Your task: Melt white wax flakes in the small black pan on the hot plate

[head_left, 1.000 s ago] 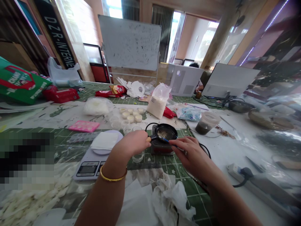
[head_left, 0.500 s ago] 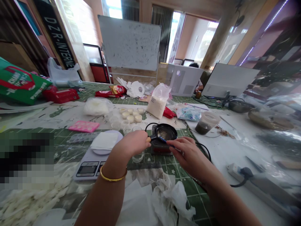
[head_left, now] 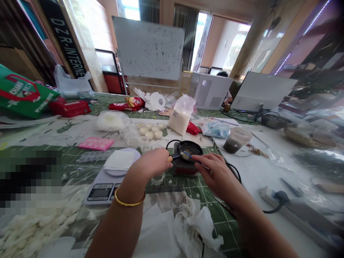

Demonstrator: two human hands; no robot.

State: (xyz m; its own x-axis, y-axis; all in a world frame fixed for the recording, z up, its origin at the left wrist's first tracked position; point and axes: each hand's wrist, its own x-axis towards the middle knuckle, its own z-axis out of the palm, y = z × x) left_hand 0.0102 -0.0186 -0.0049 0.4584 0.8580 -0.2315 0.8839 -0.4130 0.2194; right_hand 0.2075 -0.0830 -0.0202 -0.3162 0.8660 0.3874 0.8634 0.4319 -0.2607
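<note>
A small black pan (head_left: 190,147) sits on a little red-sided heater (head_left: 185,167) in the middle of the green table. My left hand (head_left: 153,163) is closed round the pan's handle. My right hand (head_left: 215,172) pinches a thin blue stick (head_left: 194,158), and the stick's tip dips into the pale contents of the pan. A gold bangle circles my left wrist.
A digital scale (head_left: 107,182) with a white sheet stands left of the pan. Several small filled cups (head_left: 150,130), a bag of white granules (head_left: 180,116), a lidded tub (head_left: 236,140), crumpled tissue (head_left: 193,225), a power strip (head_left: 285,206) and cables lie around. A person sits behind grey screens at the back.
My right hand has shifted slightly up and toward the pan, moving the stick's tip within it. My left hand keeps still on the handle.
</note>
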